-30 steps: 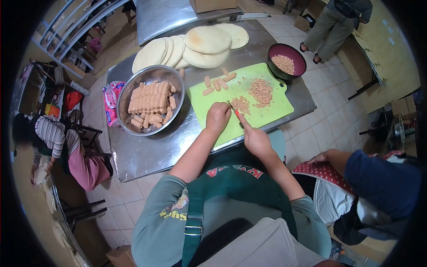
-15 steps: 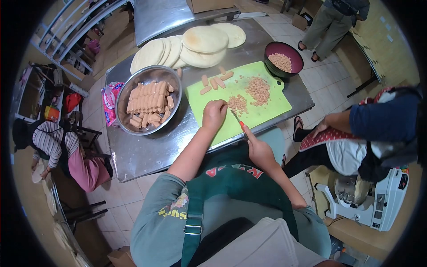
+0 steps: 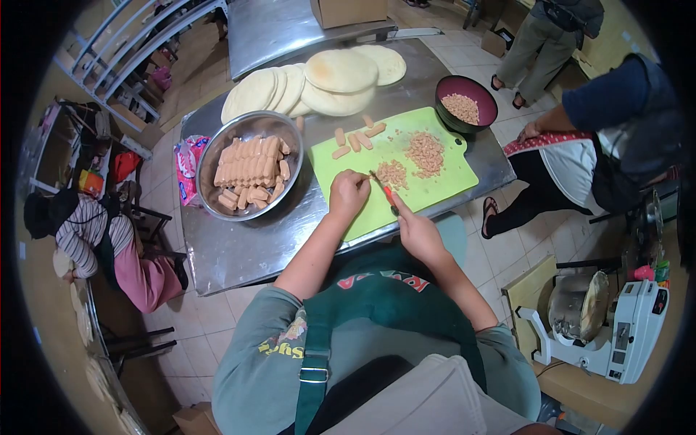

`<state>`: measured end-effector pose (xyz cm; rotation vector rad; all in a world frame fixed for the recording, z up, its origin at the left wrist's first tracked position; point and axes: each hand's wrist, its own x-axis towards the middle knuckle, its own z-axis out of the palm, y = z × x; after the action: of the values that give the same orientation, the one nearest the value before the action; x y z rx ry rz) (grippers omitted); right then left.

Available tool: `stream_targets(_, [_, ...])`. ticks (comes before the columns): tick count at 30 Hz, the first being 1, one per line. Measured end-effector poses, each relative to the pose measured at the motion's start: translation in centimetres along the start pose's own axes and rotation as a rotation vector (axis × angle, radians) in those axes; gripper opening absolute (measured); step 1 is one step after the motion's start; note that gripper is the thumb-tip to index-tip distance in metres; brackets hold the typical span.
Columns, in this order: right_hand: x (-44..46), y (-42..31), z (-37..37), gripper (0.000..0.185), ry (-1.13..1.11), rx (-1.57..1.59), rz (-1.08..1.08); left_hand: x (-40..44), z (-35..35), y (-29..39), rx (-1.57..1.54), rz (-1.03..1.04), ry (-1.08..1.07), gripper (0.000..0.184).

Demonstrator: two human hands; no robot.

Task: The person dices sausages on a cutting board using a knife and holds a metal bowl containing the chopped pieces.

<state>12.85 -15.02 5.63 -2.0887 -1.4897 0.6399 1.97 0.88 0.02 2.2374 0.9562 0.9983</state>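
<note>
My right hand (image 3: 420,235) is closed on a small knife (image 3: 390,197) with a red-orange handle, its blade by the fingertips of my left hand (image 3: 349,192). My left hand is pinched shut over the green cutting board (image 3: 348,225); whatever it holds is hidden. Beside the blade lies a small heap of chopped sausage (image 3: 393,175), with a larger heap (image 3: 425,154) to its right. Several whole short sausages (image 3: 355,142) rest near the board's far edge. Left of the board, a steel bowl (image 3: 206,168) holds many more sausages (image 3: 248,161).
A dark bowl (image 3: 484,94) with chopped sausage stands at the table's right corner. Flat round breads (image 3: 341,69) are piled at the back. A pink packet (image 3: 187,170) lies left of the steel bowl. Another person (image 3: 616,109) stands at the right, near a white mixer (image 3: 631,333).
The knife blade has come slightly nearer my left fingertips. The person at the right has moved farther back, uncovering more of the mixer. My view has shifted a little.
</note>
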Motion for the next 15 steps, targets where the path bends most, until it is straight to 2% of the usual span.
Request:
stream_targets(5, [0.1,-0.4,0.6,0.055,-0.079,-0.152,0.038,0.2,0.0,-0.1,0.020,-0.004,0.026,0.007])
stream_targets(8, [-1.4,-0.3,0.4,0.059,-0.042,-0.126,0.016,0.5,-0.3,-0.2,-0.013,-0.151,-0.043,0.011])
stream_targets(11, [-2.5,-0.6,-0.3,0.060,-0.046,-0.109,0.023,0.7,-1.2,0.4,0.036,-0.174,-0.097,0.013])
stream_targets(15, [-2.6,-0.3,-0.8,0.060,-0.068,-0.100,0.019,-0.1,-1.0,0.2,0.014,-0.103,-0.050,0.013])
